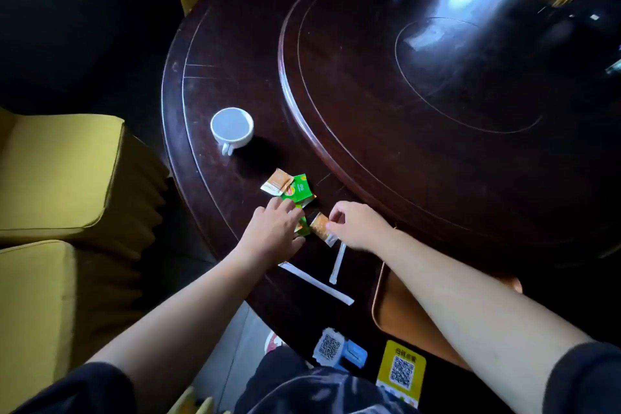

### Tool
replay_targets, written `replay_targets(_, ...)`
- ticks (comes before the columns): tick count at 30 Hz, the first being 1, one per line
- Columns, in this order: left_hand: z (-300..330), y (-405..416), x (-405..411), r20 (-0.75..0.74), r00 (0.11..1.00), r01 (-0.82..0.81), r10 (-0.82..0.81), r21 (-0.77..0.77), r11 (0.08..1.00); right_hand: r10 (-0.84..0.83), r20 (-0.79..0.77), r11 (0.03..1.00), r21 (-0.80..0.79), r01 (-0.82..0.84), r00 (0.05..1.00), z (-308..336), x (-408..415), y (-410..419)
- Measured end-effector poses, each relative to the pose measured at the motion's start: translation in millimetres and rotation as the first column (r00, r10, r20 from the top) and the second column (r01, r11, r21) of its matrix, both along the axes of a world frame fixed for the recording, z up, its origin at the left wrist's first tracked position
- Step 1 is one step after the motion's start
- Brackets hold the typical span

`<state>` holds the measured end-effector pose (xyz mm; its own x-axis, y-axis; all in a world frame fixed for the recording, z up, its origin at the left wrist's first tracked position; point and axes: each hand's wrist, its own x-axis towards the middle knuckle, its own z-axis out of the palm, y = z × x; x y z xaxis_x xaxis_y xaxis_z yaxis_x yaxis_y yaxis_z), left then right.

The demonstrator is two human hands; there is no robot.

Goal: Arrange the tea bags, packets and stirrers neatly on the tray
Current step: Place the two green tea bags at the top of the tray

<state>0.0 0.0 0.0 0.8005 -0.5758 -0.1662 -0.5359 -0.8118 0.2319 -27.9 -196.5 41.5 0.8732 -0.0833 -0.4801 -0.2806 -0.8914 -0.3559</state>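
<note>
We have the right hand [358, 223] pinched with thumb and forefinger on the near end of an orange packet [322, 227], while the left hand [274, 228] lies flat and spread over a green tea bag [301, 224]; whether those fingers have closed on it we cannot tell. Farther off, just beyond the left fingertips, a second green tea bag [298, 188] overlaps another orange packet [277, 181]. Two paper-wrapped stirrers sit nearer us: a short stirrer [337, 264] just beside the pinched packet, and a long stirrer [316, 283] lying aslant between our forearms. We judge all of these feather-light, thin and flexible; the sachets will likely slide on polished wood, so an edge or corner pinch suits them, and the stirrers want lifting near the middle so they do not droop or bend. The tray [403, 319], brown and shallow, lies near right under the right forearm, seemingly holding nothing yet. The table [235, 77] is dark, glossy, round, with a raised turntable [420, 84] far right and a white cup [232, 127] far left. Yellow chairs [60, 171] stand left; the room is dim.
</note>
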Motion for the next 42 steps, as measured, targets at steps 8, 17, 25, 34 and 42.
replay_targets(8, -12.2, -10.6, 15.6, 0.071, 0.994, 0.082, -0.087, 0.067, 0.994, 0.004, 0.048, 1.0, -0.001, -0.004, 0.999, -7.3, 64.4, 14.2)
replay_targets(17, -17.5, -8.2, 11.9, 0.053, 0.992, -0.12, 0.118, 0.036, 0.992, 0.19, 0.027, 0.978, -0.094, -0.187, 0.981, -32.4, 97.1, 28.6)
replay_targets(25, -11.3, -13.1, 22.2, -0.097, 0.954, -0.28, 0.285, 0.06, 0.958, 0.16, 0.117, 0.984, -0.095, -0.149, 0.98, -41.9, 98.7, 25.3)
replay_targets(34, 2.8, -9.8, 45.5, -0.41, 0.785, -0.539, 0.466, -0.079, 0.839, -0.256, 0.085, 0.932, 0.286, 0.223, 0.963, -33.5, 83.6, 7.4)
replay_targets(42, 22.8, -6.7, 48.7, -0.586, 0.66, -0.713, 0.471, -0.29, 0.639, -0.547, -0.071, 0.679, 0.545, 0.492, 0.834, -11.5, 32.2, -22.3)
